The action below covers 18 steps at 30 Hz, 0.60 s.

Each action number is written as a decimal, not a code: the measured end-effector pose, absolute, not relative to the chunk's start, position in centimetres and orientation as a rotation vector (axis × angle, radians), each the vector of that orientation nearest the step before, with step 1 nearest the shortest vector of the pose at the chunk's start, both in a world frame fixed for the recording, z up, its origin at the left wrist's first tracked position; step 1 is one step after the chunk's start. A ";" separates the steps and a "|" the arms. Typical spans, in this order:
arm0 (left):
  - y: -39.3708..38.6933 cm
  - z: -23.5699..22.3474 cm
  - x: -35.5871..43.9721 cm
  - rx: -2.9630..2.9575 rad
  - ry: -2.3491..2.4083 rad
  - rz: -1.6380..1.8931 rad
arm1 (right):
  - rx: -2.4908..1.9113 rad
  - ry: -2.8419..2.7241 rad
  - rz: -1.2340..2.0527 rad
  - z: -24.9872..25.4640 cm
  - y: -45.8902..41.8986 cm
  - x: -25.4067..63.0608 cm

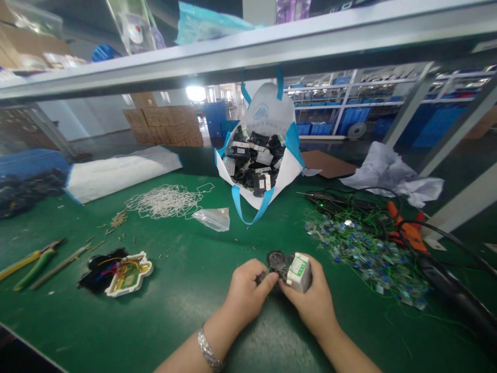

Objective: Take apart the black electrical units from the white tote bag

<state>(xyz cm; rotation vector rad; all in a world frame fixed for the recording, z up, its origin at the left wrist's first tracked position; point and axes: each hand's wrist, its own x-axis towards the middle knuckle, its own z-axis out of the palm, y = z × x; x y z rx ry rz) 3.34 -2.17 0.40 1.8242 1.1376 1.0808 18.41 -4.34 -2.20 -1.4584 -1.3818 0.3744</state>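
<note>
Fingers [268, 285] of the left hand [245, 291] are pinched closed at the black side of a device [298, 273], while the right hand [316, 305] curls around its pale, green-labelled block; both hold it just nearer the wearer than the white tote [264, 111]. That tote, blue-trimmed and open, is heaped with black and white modules [254, 160]. Close by the tote's near left side, a clear plastic bag [213, 220] has a few small tan bits inside. Nearer the wearer and further left of the tote, 1 open white casing [132, 274] carries a board and coloured wires on the green table [186, 269]. Right of the tote lie blue-tipped pieces [368, 254] with green wires.
</note>
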 end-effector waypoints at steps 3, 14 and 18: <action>-2.0 0.5 3.5 1.308 0.899 0.955 | -1.449 -1.375 0.341 -2.4 -4.1 18.8; -1.6 0.5 3.4 0.695 0.661 0.813 | -1.411 -1.396 0.259 -2.3 -4.1 18.8; -1.7 0.6 3.3 0.797 0.669 0.810 | -1.415 -1.393 0.255 -2.2 -4.2 18.8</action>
